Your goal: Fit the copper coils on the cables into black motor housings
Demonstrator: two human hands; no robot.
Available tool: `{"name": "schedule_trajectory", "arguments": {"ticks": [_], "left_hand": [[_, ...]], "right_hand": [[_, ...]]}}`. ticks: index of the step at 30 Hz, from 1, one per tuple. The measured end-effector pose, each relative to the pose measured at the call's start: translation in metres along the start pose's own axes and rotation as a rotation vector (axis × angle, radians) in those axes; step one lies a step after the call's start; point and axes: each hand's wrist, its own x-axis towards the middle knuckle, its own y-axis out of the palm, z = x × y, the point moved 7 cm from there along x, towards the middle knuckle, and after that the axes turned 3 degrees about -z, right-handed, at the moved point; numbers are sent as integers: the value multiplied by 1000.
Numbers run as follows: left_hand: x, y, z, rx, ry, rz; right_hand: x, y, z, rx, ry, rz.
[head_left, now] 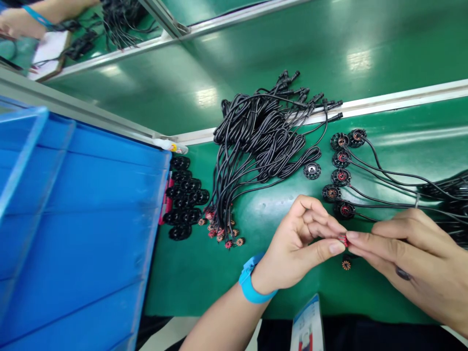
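Observation:
A small red wound motor stator (pixel 343 240) is pinched at its edge between the thumb and fingers of my left hand (pixel 298 243), which wears a blue wrist strap (pixel 252 285). The fingertips of my right hand (pixel 409 243) close on the same stator from the other side. Something dark (pixel 402 273) shows between my right fingers; its kind is hidden. Just below the fingertips lies a copper-coloured stator (pixel 346 264). Above the hands, several round black motor housings (pixel 341 176) with red or copper windings trail black cables. A single housing (pixel 312 170) sits apart from them.
Bundled black cables (pixel 263 131) with stators (pixel 228 243) at their ends lie mid-table. Several black round parts (pixel 186 195) are stacked beside a large blue bin (pixel 91 219). More cables (pixel 453 190) lie at right. Beyond the divider is another person's arm (pixel 47 12).

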Motion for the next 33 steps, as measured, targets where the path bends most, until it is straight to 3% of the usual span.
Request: {"name": "schedule_trajectory", "arguments": {"ticks": [5, 7, 9, 13, 15, 18, 23, 27, 29, 33], "left_hand": [[-3, 1, 0, 84, 40, -24], [-4, 0, -5, 192, 115, -33], [-4, -7, -18, 451, 283, -94], [4, -18, -39, 1269, 613, -253], [16, -22, -35, 1561, 623, -258], [28, -27, -24, 1768, 590, -214], [17, -27, -34, 1804, 723, -207], [8, -35, -48, 1674, 723, -143], [6, -35, -50, 1600, 664, -72], [4, -24, -41, 1461, 407, 83]], "right_hand": [[-1, 2, 4, -28, -40, -6], [0, 3, 4, -25, -32, 1], [1, 0, -3, 38, 47, 9], [-2, -8, -34, 414, 349, 9], [-4, -11, -51, 693, 473, -44], [1, -16, -68, 910, 522, -141], [16, -20, -74, 915, 499, -201], [19, -23, -77, 863, 493, -223], [17, -27, -76, 827, 489, -218], [12, -37, -58, 694, 409, -170]]}}
